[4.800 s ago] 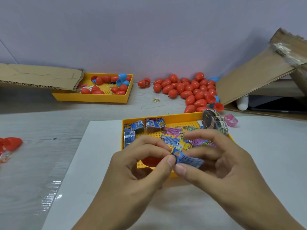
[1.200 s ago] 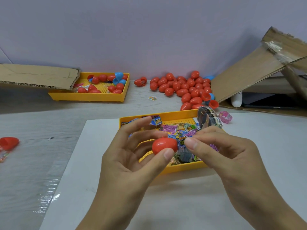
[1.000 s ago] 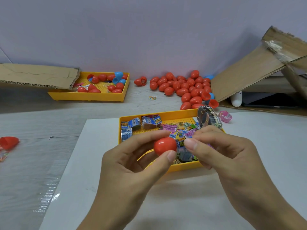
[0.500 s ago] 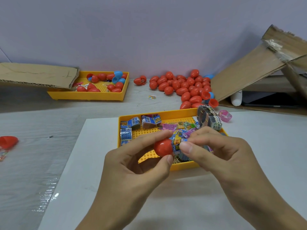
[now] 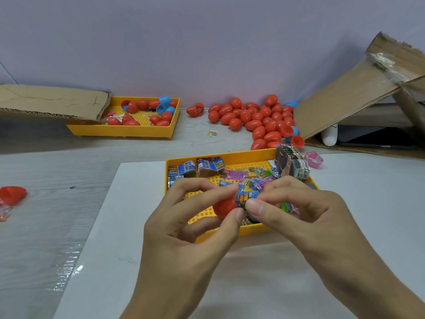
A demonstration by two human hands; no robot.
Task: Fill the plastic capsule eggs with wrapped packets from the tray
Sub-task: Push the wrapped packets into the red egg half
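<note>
My left hand (image 5: 190, 229) pinches a red capsule egg half (image 5: 224, 207) between thumb and fingers, just above the near yellow tray (image 5: 253, 230). My right hand (image 5: 296, 212) pinches a blue wrapped packet (image 5: 246, 198) against the egg's open side. The tray holds several wrapped packets (image 5: 239, 174), blue, pink and green. Whether the packet sits inside the egg is hidden by my fingers.
A heap of red eggs (image 5: 257, 120) lies at the back. A second yellow tray (image 5: 128, 132) with red and blue eggs stands back left by cardboard (image 5: 50, 100). A packet bundle (image 5: 291, 163), a pink ring (image 5: 314, 159), a cardboard box (image 5: 358, 88) and a red egg (image 5: 12, 194) lie around.
The closed red egg in my left hand has come apart into an open half. My right hand now holds a blue packet against it. Both hands stayed over the tray.
</note>
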